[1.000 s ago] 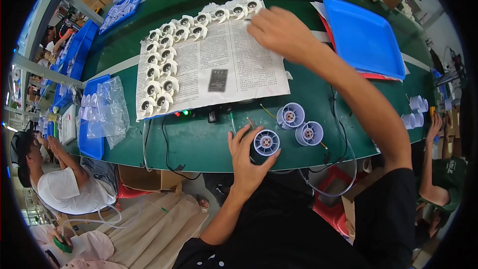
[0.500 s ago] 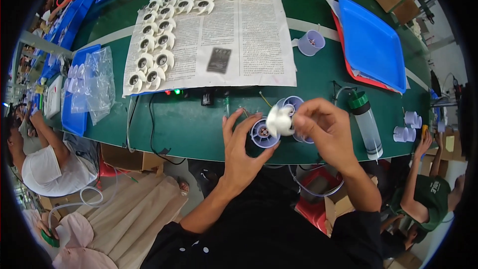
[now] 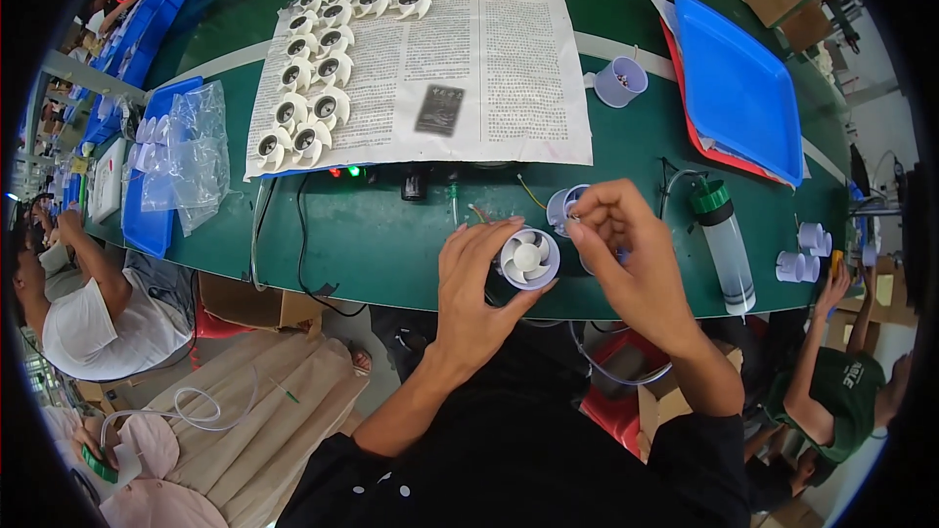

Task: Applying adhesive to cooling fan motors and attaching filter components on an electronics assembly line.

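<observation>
My left hand (image 3: pixel 474 279) is closed round a lilac cylindrical fan housing (image 3: pixel 554 264). A white bladed impeller (image 3: pixel 526 256) sits inside it, hub facing up. Just to the right, my right hand (image 3: pixel 634 264) is closed in a pinch, thumb against index finger. A tiny light thing shows at its fingertips, too small to name. Those fingertips are beside a second lilac housing (image 3: pixel 558 207), partly hidden by the hand, with a thin yellow wire (image 3: pixel 531 192) near it. More lilac plastic shows under my right hand, mostly covered.
White impellers (image 3: pixel 333 68) line a printed paper sheet (image 3: pixel 440 59) at the back. A lilac cup (image 3: pixel 620 82), stacked blue tray (image 3: pixel 738 83) and green-capped syringe (image 3: pixel 722 244) stand right. Cables (image 3: pixel 301 244) hang over the front edge. Other people sit at both sides.
The white impeller has gone from my right hand into the housing in my left. My right hand now pinches beside the second housing. The whole view has shifted slightly.
</observation>
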Demonstrator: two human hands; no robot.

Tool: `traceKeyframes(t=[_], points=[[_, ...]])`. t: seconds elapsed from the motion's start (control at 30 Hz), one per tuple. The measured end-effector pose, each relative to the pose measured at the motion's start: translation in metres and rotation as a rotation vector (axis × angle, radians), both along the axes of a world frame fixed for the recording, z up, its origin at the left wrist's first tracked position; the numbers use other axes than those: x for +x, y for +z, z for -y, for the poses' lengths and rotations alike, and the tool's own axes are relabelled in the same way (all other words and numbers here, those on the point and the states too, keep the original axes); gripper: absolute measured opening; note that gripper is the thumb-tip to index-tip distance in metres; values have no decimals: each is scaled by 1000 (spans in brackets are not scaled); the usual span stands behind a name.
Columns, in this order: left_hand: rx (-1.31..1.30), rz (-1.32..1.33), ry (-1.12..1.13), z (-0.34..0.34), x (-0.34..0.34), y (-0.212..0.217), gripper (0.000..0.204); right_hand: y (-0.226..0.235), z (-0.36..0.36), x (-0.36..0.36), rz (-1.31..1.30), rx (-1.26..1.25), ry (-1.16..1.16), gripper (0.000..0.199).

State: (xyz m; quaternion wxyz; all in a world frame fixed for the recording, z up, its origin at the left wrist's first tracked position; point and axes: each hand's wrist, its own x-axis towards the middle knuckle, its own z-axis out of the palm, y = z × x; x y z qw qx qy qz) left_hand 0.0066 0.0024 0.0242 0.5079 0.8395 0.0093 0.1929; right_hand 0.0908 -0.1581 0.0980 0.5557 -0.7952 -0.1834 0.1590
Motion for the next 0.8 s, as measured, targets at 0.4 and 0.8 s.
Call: traceKeyframes(t=[0.4,0.8], points=[[-37,-71,104,-30,-30,10,62,37,-18,32,377,-52,141,42],[282,223,348,-39,-34,-4,41,-5,-84,212,1108,-575,131,17]])
